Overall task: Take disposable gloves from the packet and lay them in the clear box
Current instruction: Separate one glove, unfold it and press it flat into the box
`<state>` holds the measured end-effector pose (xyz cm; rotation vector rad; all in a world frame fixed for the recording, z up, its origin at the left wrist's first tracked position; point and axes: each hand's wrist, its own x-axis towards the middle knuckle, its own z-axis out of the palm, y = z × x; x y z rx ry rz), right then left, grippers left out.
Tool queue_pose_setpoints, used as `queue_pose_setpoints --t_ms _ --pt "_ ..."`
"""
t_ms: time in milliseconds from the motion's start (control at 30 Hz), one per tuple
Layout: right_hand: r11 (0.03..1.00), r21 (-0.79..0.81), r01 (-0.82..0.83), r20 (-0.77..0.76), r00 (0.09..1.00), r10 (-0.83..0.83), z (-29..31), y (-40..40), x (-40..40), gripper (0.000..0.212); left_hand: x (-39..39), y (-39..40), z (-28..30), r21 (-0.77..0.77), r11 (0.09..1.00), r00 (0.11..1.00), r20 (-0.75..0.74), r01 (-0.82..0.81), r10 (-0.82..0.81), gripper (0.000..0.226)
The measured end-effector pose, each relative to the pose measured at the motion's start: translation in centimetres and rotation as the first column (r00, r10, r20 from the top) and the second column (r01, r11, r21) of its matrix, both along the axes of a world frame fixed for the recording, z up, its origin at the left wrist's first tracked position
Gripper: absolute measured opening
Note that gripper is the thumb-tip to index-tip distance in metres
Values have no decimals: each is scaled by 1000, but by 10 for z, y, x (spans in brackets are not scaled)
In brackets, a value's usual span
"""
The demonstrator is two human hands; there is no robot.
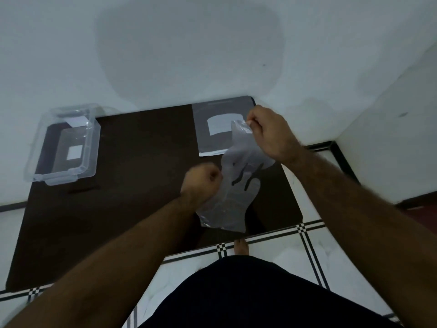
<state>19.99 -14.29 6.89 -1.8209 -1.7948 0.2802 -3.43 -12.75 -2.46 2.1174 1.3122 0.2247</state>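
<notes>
A thin, see-through glove [233, 185] hangs in the air over the dark table [118, 209], pinched at its cuff by the right hand [269, 133] and gripped lower down by the left hand [201, 183]. It's out of the packet [220, 129], which lies just beyond the fingers; carrying it left to the clear box [63, 147] looks next.

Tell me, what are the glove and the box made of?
The glove looks like very thin, see-through plastic film: it crinkles, shines a little, and the dark table shows through it. The box looks like stiff clear plastic, smooth and glossy, since it keeps its shape and you can see through its walls.
</notes>
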Motion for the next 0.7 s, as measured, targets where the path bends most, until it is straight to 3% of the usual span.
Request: queue_pose_setpoints --t_ms 33,67,133,200,300,467,633,700 --pt "999 -8 -41 5 999 41 8 3 0 10 1 11 9 35 986 970 191 -161 151 20" --pt "996 -16 -86 6 996 86 17 6 0 10 4 26 21 17 971 909 356 -240 218 46" --pt "984 0 -177 1 984 177 34 13 0 10 9 58 49 -120 983 806 564 -138 182 94" --pt "973 10 -231 -22 973 231 49 21 -2 9 13 84 84 -228 969 782 620 99 66 111" --pt "967 39 -251 -101 962 253 68 35 -7 8 14 107 127 -257 931 777 628 260 -44 92" --pt "967 72 -246 -257 932 256 90 61 -14 10 4 124 165 -135 961 779 618 241 -108 35" --pt "958 -60 -281 -466 857 222 104 90 -18 51 -18 142 187 -124 972 791 606 200 -85 27" --pt "932 -103 -347 -471 843 262 103 104 -18 52 -30 152 192 -137 981 804 594 136 -29 28"
